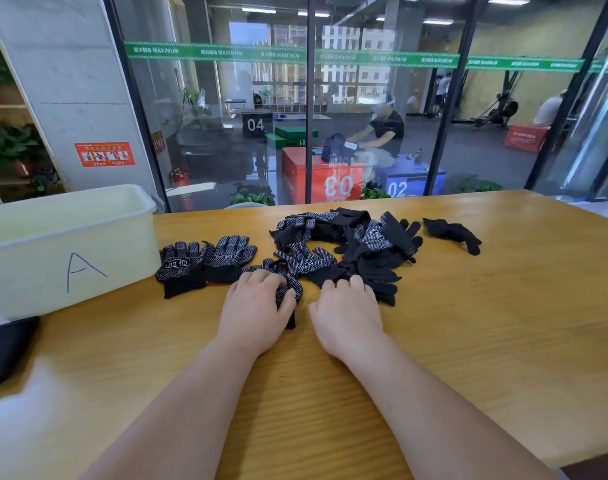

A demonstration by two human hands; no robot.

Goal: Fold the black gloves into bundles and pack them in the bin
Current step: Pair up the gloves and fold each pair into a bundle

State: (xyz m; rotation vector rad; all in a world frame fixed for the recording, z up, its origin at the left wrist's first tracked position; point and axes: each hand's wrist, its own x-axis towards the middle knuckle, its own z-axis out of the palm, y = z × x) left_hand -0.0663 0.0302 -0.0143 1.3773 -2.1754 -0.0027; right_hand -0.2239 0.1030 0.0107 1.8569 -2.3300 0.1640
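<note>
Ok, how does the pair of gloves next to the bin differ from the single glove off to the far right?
The pair of gloves lies dotted side up with white labels, fingers pointing away; the single glove shows plain black, fingers pointing right. The pair sits beside the bin, the single glove apart, right of the pile. Both are black and untouched.

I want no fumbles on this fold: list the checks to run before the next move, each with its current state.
1. Left hand grip on the black dotted knit glove: ok, thumb and fingers pinch it.
2. Right hand grip: cannot tell, fingertips hidden at the loose black glove pile.
3. Cream plastic bin marked A, top open: ok.
4. Bin floor free: cannot tell.
5. Bare wooden table space for folding: ok.
6. Bundles made: not ok, none visible.
</note>
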